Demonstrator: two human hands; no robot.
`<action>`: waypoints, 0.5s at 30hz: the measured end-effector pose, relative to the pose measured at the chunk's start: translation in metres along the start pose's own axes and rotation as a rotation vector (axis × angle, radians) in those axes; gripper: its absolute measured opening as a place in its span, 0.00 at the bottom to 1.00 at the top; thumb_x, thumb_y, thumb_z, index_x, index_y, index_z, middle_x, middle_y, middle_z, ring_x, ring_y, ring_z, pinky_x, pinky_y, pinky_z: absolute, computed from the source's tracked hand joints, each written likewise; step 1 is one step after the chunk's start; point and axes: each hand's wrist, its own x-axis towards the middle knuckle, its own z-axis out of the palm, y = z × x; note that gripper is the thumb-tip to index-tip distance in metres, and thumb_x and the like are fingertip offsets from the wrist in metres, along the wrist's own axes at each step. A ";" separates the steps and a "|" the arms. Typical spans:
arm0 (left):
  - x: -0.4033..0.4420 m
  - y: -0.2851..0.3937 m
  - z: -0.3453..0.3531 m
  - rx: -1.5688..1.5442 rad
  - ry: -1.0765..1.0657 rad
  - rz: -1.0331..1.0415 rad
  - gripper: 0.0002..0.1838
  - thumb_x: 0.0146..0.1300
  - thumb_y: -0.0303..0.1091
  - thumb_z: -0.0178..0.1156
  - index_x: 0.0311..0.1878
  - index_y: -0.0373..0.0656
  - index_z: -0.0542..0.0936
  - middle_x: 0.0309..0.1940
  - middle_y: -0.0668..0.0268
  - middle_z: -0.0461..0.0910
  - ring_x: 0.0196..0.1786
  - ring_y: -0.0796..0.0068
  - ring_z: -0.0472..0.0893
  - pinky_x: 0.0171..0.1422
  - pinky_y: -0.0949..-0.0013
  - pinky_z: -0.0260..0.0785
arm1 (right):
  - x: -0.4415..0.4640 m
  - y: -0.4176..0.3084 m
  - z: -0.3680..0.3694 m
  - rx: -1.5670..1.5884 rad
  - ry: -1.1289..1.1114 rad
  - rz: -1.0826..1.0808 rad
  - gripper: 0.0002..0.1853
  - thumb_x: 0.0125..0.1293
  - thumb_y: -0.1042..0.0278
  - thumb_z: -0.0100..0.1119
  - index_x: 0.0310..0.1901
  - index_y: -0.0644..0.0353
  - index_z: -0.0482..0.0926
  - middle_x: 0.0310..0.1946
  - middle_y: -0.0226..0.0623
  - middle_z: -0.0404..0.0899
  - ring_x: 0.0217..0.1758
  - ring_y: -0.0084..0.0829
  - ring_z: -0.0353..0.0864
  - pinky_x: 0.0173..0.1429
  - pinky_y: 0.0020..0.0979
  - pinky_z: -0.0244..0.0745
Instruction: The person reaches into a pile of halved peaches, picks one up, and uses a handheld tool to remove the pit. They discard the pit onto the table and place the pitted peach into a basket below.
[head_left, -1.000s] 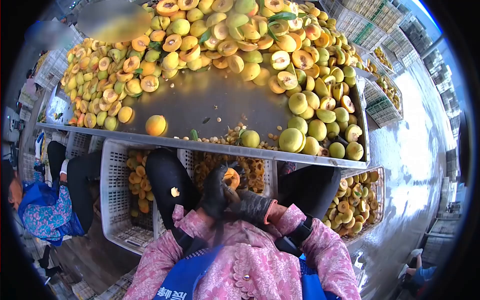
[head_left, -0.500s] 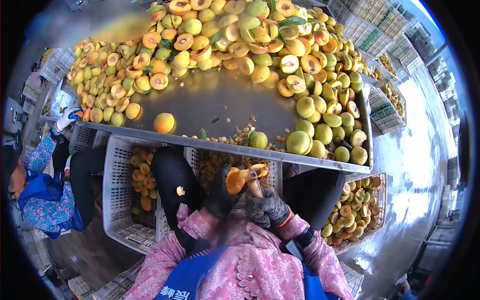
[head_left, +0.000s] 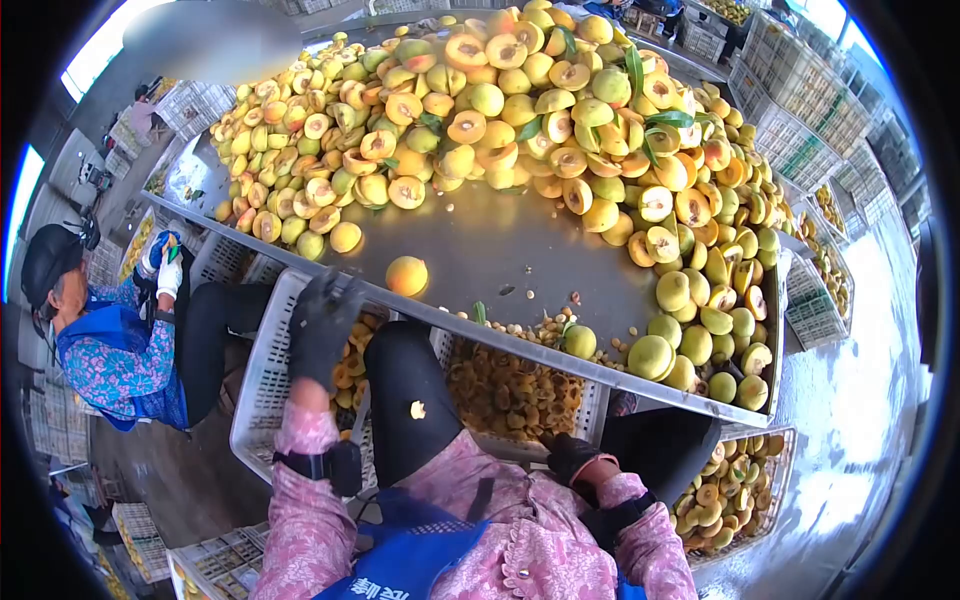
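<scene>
My left hand (head_left: 325, 325), in a dark glove, hovers over the left white crate (head_left: 250, 405) beside the table edge. Its fingers stretch forward, slightly blurred, and I see nothing in them. Peach halves (head_left: 350, 370) lie in that crate under the hand. Close to my lap, my right hand (head_left: 578, 460) is gloved too, its fingers curled. What it holds, if anything, is hidden. In front of it, between my knees, a middle crate (head_left: 595, 410) holds brown pits and scraps (head_left: 510, 390). A small yellow scrap (head_left: 417, 409) sticks to my left thigh.
A metal table (head_left: 470, 245) bears a big heap of cut peaches (head_left: 480, 110). One whole-looking peach (head_left: 407, 276) sits near its front edge. To the right stands another crate of peaches (head_left: 730, 490). A co-worker (head_left: 120, 330) sits at the left. Stacked crates (head_left: 800, 110) stand behind.
My left hand has moved left from my lap to above the left crate; the peach piece is gone from my hands. My right hand has lowered slightly rightward. The view has turned left.
</scene>
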 end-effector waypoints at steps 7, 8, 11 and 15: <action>0.062 0.056 0.070 0.426 -0.561 0.009 0.37 0.44 0.46 0.69 0.57 0.39 0.71 0.51 0.51 0.75 0.52 0.57 0.76 0.57 0.63 0.68 | -0.013 -0.001 -0.001 0.058 0.131 -0.033 0.25 0.58 0.57 0.55 0.55 0.60 0.67 0.37 0.56 0.72 0.40 0.54 0.75 0.44 0.45 0.71; 0.066 0.052 0.072 0.388 -0.595 0.007 0.36 0.45 0.45 0.68 0.57 0.38 0.71 0.51 0.51 0.76 0.53 0.58 0.76 0.57 0.63 0.68 | -0.017 -0.006 -0.005 0.043 0.142 -0.051 0.24 0.59 0.57 0.54 0.54 0.62 0.66 0.36 0.56 0.71 0.39 0.54 0.75 0.43 0.45 0.71; 0.060 0.046 0.066 0.081 -0.585 -0.008 0.32 0.48 0.41 0.66 0.57 0.38 0.71 0.51 0.52 0.76 0.53 0.60 0.76 0.57 0.63 0.68 | -0.021 -0.013 -0.012 0.039 0.211 0.010 0.14 0.61 0.65 0.53 0.45 0.62 0.71 0.31 0.49 0.74 0.34 0.47 0.76 0.39 0.40 0.72; 0.027 0.065 0.052 -0.977 -0.744 -0.028 0.32 0.54 0.35 0.63 0.61 0.36 0.66 0.56 0.53 0.71 0.57 0.62 0.73 0.60 0.62 0.67 | -0.035 -0.024 -0.029 0.696 0.243 -0.123 0.14 0.62 0.65 0.55 0.46 0.59 0.68 0.28 0.38 0.72 0.26 0.33 0.74 0.28 0.33 0.70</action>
